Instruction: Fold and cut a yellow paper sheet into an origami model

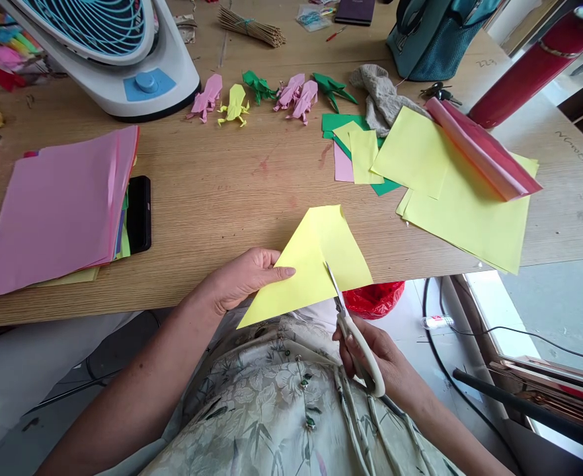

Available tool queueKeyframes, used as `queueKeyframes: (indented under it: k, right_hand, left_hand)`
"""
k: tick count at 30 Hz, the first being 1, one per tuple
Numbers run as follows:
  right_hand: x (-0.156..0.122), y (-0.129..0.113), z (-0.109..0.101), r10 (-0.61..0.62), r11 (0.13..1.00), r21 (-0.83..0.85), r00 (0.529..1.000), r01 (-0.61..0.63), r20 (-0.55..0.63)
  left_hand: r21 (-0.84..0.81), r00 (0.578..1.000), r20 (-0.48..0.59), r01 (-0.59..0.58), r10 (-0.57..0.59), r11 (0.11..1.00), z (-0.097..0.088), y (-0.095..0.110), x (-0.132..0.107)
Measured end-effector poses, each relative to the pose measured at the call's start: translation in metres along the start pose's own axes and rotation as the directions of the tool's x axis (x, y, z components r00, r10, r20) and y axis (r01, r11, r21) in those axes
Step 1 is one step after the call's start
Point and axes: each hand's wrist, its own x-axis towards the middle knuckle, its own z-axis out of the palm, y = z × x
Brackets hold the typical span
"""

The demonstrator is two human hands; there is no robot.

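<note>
A yellow sheet of paper (316, 254), folded along its top edge, is held over the table's front edge. My left hand (252, 274) pinches its left side, thumb on top and the other fingers mostly underneath. White-handled scissors (363, 354) are in my right hand (378, 354), fingers wrapped round the handles. Their blades point up and away from me and reach into the sheet from its lower edge, right of its middle. How far the blades are parted is hard to make out.
Folded paper animals, including a yellow frog (234, 106), line the back near a white fan (167, 79). Pink sheets (63, 205) and a black phone (140, 213) lie left. Yellow sheets (474, 218), a grey cloth (378, 96) and a red bottle (534, 69) are right. Below hangs a red bag (378, 299).
</note>
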Motion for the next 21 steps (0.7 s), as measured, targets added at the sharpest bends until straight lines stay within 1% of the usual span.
queueKeyframes:
  k: [5,12,17,21]
  right_hand:
    - [0.0023,-0.0024,0.0015,-0.011,1.0,-0.005,1.0,0.011,0.0]
    - [0.0024,-0.0058,0.0056,-0.028,1.0,-0.009,0.999,0.027,-0.028]
    - [0.003,-0.0032,0.0078,-0.03,0.999,0.039,0.998,0.032,-0.052]
    - [0.0043,-0.0032,0.0093,-0.032,0.999,0.04,0.997,0.035,-0.069]
  left_hand:
    - [0.004,0.999,0.013,0.032,-0.032,0.999,-0.0003,-0.0005,-0.0011]
    - [0.003,1.0,0.014,0.017,-0.017,1.0,-0.0006,-0.0012,-0.0009]
    - [0.007,1.0,0.006,0.01,-0.01,1.0,-0.0007,-0.0021,-0.0008]
    - [0.002,1.0,0.001,0.02,-0.02,1.0,-0.0013,-0.0018,-0.0005]
